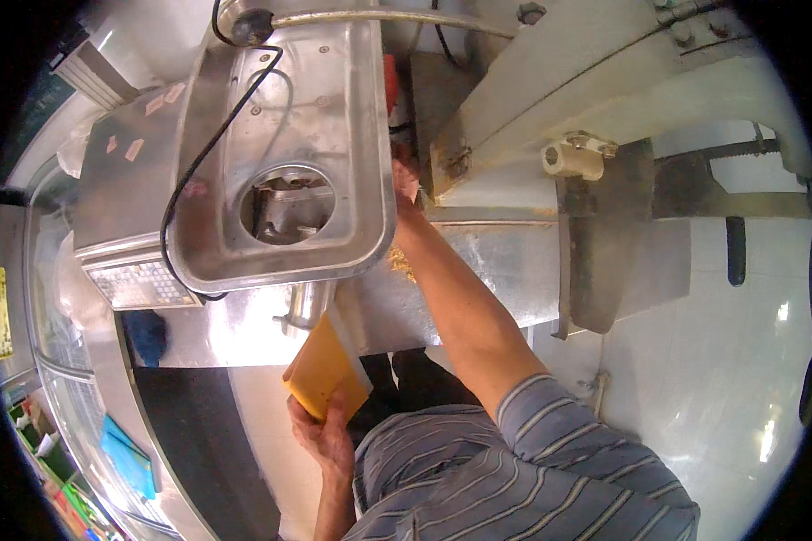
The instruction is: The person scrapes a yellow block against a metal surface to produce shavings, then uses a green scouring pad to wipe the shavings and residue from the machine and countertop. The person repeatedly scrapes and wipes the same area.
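My left hand (328,426) grips a folded yellow cloth or pad (328,372) with a pale edge, low in front of my body. Just beyond the cloth is the metal outlet tube (306,304) of what looks like a meat grinder, below its stainless steel feed tray (284,264) with a round opening. My right arm reaches forward past the tray's right edge; part of my right hand (406,181) shows beside the tray, its fingers hidden. Yellowish crumbs (400,264) lie on the metal surface near my right forearm.
A black cable (203,152) hangs across the tray. Left of it stands a metal-topped device with a keypad (139,284), probably a scale. At the right is a large machine with a toothed blade (751,150), apparently a band saw. A blue cloth (130,456) lies at the lower left.
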The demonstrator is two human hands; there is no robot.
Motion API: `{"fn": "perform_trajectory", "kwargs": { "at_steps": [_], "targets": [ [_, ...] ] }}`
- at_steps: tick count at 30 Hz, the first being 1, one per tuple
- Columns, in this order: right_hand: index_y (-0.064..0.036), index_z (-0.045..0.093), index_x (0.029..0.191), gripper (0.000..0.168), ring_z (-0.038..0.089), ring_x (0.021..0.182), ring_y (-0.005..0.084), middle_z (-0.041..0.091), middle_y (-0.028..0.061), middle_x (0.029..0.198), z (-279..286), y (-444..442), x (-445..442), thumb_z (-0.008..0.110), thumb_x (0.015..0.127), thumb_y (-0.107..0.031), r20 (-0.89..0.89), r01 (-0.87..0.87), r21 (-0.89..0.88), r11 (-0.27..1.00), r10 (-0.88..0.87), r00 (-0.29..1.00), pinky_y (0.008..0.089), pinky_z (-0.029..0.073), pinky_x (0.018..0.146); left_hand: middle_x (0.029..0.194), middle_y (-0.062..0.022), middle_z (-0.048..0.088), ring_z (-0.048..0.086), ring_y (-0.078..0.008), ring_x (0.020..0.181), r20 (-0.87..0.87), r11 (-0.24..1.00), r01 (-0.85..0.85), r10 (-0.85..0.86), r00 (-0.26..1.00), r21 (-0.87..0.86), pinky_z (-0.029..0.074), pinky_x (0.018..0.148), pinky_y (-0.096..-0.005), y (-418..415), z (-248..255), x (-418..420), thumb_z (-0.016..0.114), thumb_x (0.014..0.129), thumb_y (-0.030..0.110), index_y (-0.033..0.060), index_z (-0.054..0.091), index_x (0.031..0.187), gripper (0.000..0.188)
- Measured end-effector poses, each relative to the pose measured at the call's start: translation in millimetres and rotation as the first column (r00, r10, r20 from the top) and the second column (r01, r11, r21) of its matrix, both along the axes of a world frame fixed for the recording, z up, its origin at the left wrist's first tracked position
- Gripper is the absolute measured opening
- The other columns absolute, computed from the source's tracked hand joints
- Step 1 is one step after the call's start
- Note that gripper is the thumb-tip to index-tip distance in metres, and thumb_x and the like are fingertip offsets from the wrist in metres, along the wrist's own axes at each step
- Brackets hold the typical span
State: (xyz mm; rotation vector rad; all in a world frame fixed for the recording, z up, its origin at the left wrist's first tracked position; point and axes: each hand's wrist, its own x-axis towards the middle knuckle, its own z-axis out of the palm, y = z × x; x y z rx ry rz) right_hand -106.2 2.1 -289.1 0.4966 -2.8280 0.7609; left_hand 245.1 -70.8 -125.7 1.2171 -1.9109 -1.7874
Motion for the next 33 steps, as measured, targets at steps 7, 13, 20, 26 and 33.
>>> {"fn": "perform_trajectory", "kwargs": {
  "at_steps": [7,13,20,26,33],
  "targets": [
    [0.003,0.056,0.126,0.043,0.053,0.117,0.0345,0.054,0.0219,0.128,-21.8,-6.7,25.1,0.054,0.088,-0.017,-0.099,0.194,0.450,0.872,-0.167,0.981,0.0450,0.049,0.090,0.101,-0.0072,0.061,0.058,-0.0169,0.094,0.019,0.999,0.033,-0.032,0.999,-0.018,0.049,0.084,-0.0318,-4.0,4.1,-6.1,0.071,0.085,0.020,0.0028,0.056,0.115,0.037],
    [0.005,0.057,0.124,0.045,0.056,0.113,0.0335,0.057,0.0201,0.125,8.6,15.0,95.1,0.061,0.083,-0.012,0.073,0.069,0.489,0.870,-0.120,0.990,0.0405,0.052,0.091,0.104,-0.0056,0.060,0.057,-0.0163,0.095,-0.079,0.997,0.042,-0.036,0.996,0.071,0.047,0.086,-0.0307,9.9,13.7,-11.2,0.069,0.086,0.016,0.0024,0.056,0.114,0.033],
    [0.003,0.055,0.120,0.041,0.059,0.111,0.0296,0.060,0.0179,0.120,52.4,73.5,146.9,0.061,0.080,-0.005,-0.028,-0.180,0.333,0.926,0.200,0.979,0.0378,0.053,0.089,0.106,-0.0066,0.061,0.057,-0.0160,0.096,-0.105,0.968,0.083,-0.059,0.993,0.236,0.047,0.087,-0.0315,27.0,15.4,-16.9,0.070,0.084,0.017,0.0014,0.056,0.117,0.039],
    [0.001,0.054,0.124,0.041,0.057,0.113,0.0313,0.060,0.0158,0.122,77.6,114.3,156.0,0.063,0.086,-0.011,-0.060,-0.195,0.109,0.975,0.202,0.977,0.0406,0.045,0.095,0.107,-0.0072,0.062,0.060,-0.0173,0.098,-0.127,0.889,0.145,-0.099,0.987,0.435,0.049,0.088,-0.0327,54.0,7.1,-45.6,0.069,0.081,0.013,0.0011,0.054,0.120,0.044],
    [-0.003,0.054,0.124,0.034,0.059,0.105,0.0334,0.060,0.0193,0.114,115.1,190.2,215.0,0.053,0.099,-0.024,0.845,0.796,-0.517,0.315,0.336,0.416,0.0413,0.047,0.085,0.109,-0.0086,0.064,0.063,-0.0182,0.098,-0.266,0.706,0.363,-0.250,0.931,0.607,0.051,0.086,-0.0314,98.8,-4.0,-60.1,0.068,0.081,0.009,0.0014,0.054,0.122,0.044]
  ]
}}
